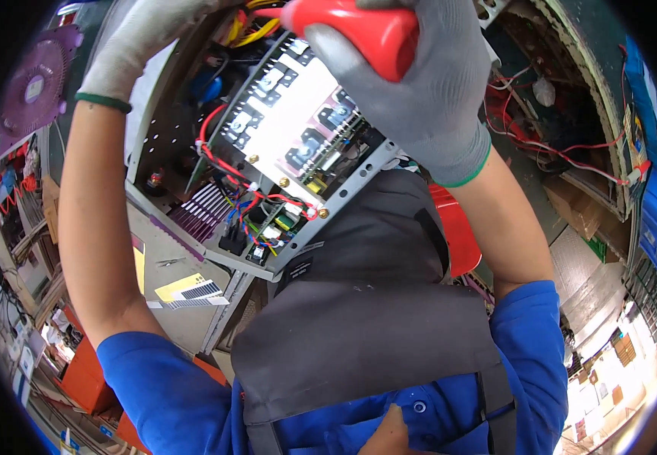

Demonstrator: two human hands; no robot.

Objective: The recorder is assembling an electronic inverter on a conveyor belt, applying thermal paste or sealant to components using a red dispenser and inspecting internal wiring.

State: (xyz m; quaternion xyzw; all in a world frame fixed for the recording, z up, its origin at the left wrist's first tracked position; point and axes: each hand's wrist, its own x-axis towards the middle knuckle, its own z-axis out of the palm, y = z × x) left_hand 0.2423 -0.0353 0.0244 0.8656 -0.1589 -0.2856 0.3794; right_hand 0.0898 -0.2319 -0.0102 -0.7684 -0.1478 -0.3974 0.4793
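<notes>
a cluttered workshop is showing behind an opened metal chassis [192, 250]. the right hand [412, 91], gloved, is gripping a stiff red screwdriver handle [359, 30] above its fragile circuit board [298, 129]. the left hand [146, 38] is gripping the chassis edge, fingers hidden.

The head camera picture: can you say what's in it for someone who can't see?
A gloved right hand grips a red tool handle over an open metal chassis packed with a circuit board and red wires. The gloved left hand reaches into its top.
</notes>
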